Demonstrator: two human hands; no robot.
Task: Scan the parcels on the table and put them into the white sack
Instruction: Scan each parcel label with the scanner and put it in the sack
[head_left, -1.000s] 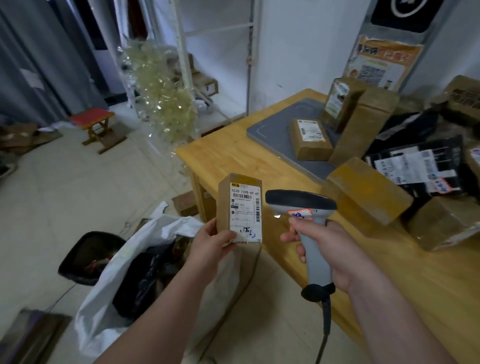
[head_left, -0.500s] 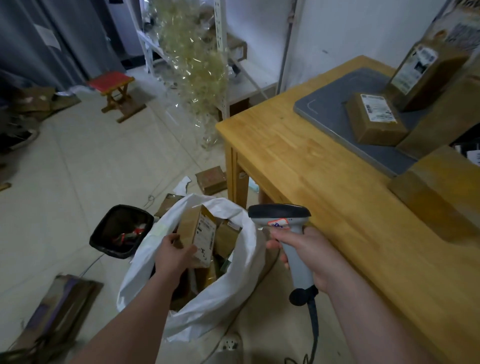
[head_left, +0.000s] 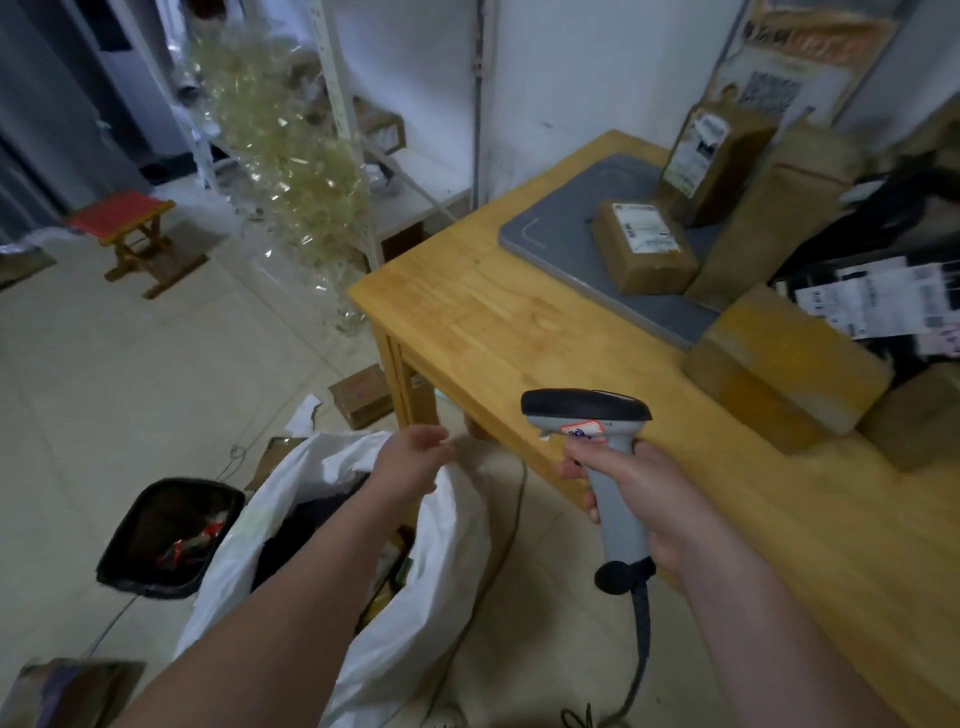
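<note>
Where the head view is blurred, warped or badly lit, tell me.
Head view: wide-angle warp tilts the white post; motion blur smears the left hand and the parcels at right; the scanner in the right hand is fairly sharp; light is dim, bluish, without strong glare.

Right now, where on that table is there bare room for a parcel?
The table corner is bare, between its edges, the grey mat and the nearest brown box; so is the strip by the right hand. Behind, boxes and black bags crowd it.
</note>
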